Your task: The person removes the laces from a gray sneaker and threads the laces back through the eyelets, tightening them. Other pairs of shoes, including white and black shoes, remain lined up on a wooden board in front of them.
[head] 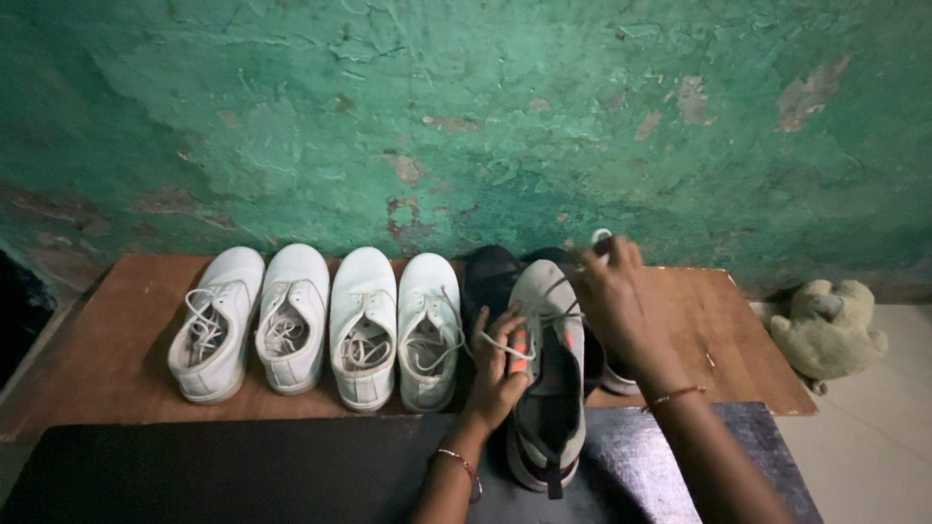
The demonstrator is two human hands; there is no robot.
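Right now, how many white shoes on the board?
4, side by side at the board's left: far-left shoe, second shoe, third shoe, fourth shoe beside the left hand. The right hand may hide another.

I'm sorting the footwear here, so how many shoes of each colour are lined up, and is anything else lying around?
White shoes: 4
Black shoes: 2, partly hidden
Grey shoe between left hand and right hand: 1
Soft toy: 1
Total: 8
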